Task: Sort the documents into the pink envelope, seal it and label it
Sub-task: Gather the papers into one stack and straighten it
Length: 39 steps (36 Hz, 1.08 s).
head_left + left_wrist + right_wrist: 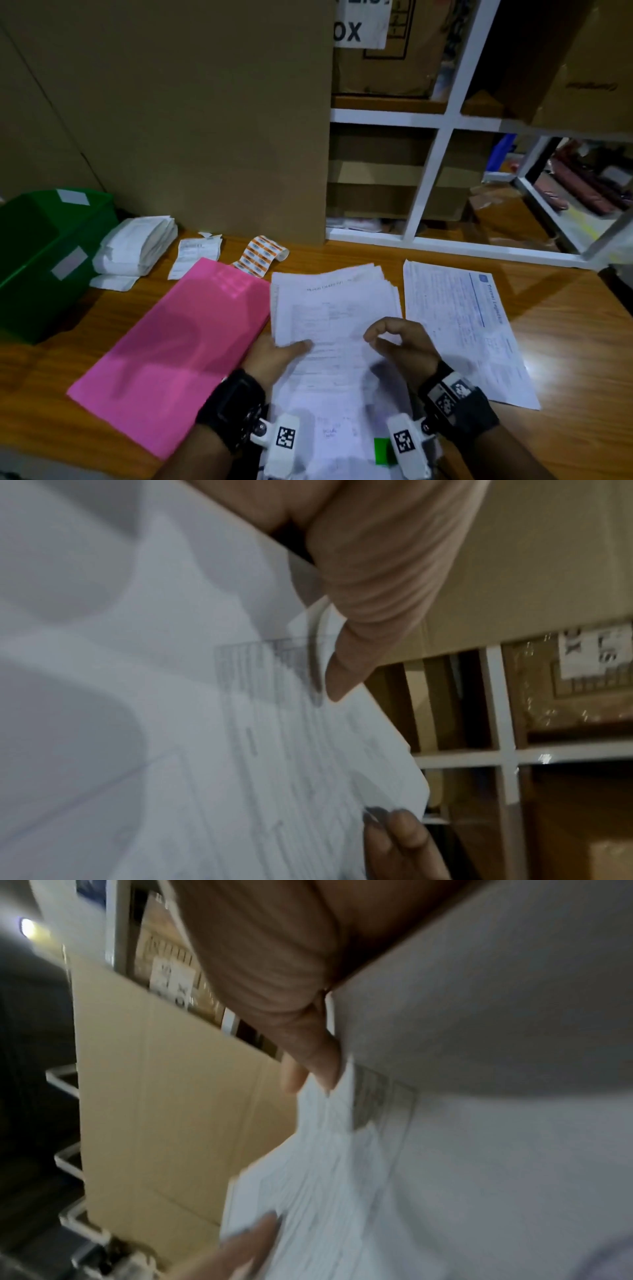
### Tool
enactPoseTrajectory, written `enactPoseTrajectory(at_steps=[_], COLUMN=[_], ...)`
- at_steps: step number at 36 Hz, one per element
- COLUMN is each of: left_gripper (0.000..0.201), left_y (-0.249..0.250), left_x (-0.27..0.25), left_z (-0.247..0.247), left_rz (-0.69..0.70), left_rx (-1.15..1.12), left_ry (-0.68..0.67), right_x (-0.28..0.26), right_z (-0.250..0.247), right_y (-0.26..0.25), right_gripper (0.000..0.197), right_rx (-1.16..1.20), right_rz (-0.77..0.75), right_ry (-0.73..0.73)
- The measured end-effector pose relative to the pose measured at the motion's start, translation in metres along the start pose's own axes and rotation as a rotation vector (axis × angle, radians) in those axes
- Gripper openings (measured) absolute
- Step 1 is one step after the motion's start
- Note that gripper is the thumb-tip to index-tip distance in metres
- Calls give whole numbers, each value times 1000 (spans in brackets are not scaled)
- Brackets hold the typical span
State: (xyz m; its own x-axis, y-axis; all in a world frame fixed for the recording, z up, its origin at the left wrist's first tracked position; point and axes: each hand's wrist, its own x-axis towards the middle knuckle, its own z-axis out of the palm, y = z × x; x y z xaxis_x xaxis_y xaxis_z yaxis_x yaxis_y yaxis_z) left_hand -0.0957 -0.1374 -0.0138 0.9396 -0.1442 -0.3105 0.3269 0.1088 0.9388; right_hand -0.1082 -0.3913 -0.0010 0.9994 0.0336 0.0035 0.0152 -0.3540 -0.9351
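Note:
The pink envelope (178,346) lies flat on the wooden table (565,342), left of centre. A loose stack of printed documents (335,301) sits beside it in the middle, slightly lifted. My left hand (291,346) grips the stack's left edge, thumb on top; the thumb (359,642) shows pressed on the documents (171,696) in the left wrist view. My right hand (373,337) hovers over the stack with fingers curled. In the right wrist view its thumb (318,1064) and a finger pinch the edge of a sheet (342,1150).
A separate printed sheet (469,329) lies right of the stack. Behind the envelope are a strip of orange labels (262,255), a receipt (195,255), white packets (137,246) and a green bin (44,260). A tall cardboard panel (205,120) and white shelving (428,178) stand at the back.

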Motion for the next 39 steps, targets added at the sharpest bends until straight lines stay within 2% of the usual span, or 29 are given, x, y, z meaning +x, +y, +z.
enactPoseTrajectory(at_steps=[2, 5, 10, 14, 17, 19, 22, 24, 26, 28, 30, 33, 35, 39], left_gripper=[50, 38, 35, 39, 43, 57, 78, 76, 72, 68, 55, 33, 33, 41], left_y=[13, 50, 126, 153, 148, 135, 118, 109, 105, 104, 106, 114, 121, 136], left_x=[-11, -23, -33, -36, -25, -15, -7, -5, -4, -1, 5, 10, 9, 5], left_z=[1, 10, 24, 29, 25, 17, 9, 6, 5, 7, 11, 20, 24, 23], left_rz=[64, 236, 599, 737, 715, 657, 548, 506, 478, 449, 424, 434, 460, 548], left_rx=[-111, -97, 72, 118, 140, 110, 56, 59, 75, 100, 107, 117, 101, 80], left_ry=[-28, -4, 17, 18, 32, 42, 17, -8, -7, 22, 71, 165, 205, 191], right_x=[-3, 1, 11, 12, 15, 17, 20, 20, 20, 25, 32, 44, 49, 49], right_z=[-8, -19, -42, -53, -49, -44, -37, -34, -30, -25, -21, -20, -23, -29], right_y=[-18, -53, -108, -126, -118, -101, -75, -65, -63, -62, -68, -78, -85, -104], right_gripper=[29, 20, 41, 33, 18, 12, 14, 12, 10, 24, 37, 44, 48, 30], right_rx=[96, 160, 159, 110, 57, 79, 154, 153, 103, 102, 103, 90, 78, 149], right_rz=[-99, -266, -522, -640, -690, -693, -574, -462, -414, -390, -363, -392, -427, -513], right_ry=[44, 107, 191, 195, 239, 261, 235, 206, 175, 108, 80, 121, 149, 174])
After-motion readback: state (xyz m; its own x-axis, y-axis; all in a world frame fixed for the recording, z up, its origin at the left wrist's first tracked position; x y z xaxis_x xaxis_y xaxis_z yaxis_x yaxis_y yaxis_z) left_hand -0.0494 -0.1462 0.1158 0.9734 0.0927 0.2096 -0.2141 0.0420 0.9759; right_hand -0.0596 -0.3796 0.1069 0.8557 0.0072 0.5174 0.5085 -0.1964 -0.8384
